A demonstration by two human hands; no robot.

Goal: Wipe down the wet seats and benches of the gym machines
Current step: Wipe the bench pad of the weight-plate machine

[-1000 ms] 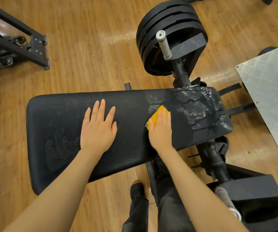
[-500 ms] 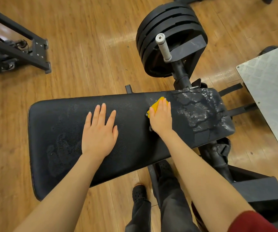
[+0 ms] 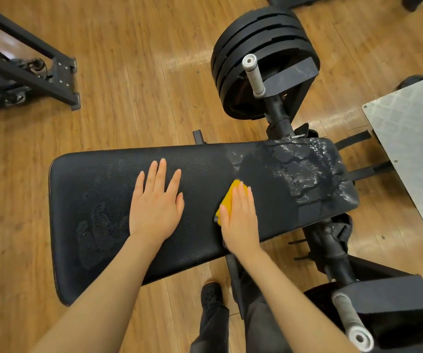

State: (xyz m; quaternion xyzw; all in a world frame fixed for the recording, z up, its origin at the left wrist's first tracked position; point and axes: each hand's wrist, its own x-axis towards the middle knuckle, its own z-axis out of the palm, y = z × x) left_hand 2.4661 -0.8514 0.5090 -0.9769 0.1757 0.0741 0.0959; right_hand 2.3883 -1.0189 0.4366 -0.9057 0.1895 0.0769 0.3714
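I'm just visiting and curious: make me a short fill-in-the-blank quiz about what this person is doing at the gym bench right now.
1. The right hand presses a sponge whose colour is ____.
2. The left hand lies flat on the black ____, holding nothing.
3. The water sits at the end of the bench nearest the stacked weight ____.

Missing words: yellow; bench; plates
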